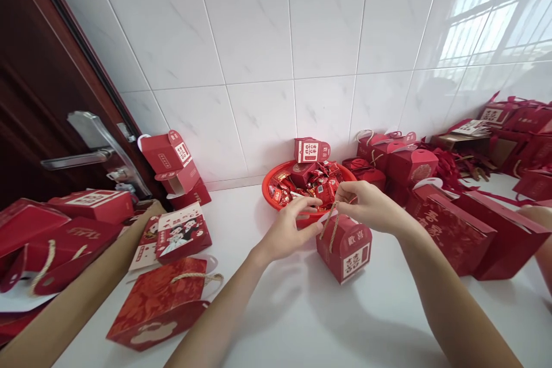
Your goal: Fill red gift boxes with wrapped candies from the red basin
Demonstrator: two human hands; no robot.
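Note:
A small red gift box (345, 248) with a white label stands on the white table, right of centre. Twine handles loop over its top. My right hand (360, 204) pinches the twine above the box. At the box's upper left edge is my left hand (295, 227), its thumb and fingers apart, with the thumb near a pale edge of the box top; whether it grips anything is unclear. Just behind both hands sits a red basket (268, 187) filled with shiny red wrapped sweets (323, 188). Another small red box (311, 150) rests at the basket's back.
Red boxes (168, 299) lie at the left, with more stacked by the door (56, 57). Tall red boxes (452, 230) stand at the right, before piled boxes and ribbons (455, 167). Another person's hand shows at the right edge. A tiled wall (259, 23) closes the back.

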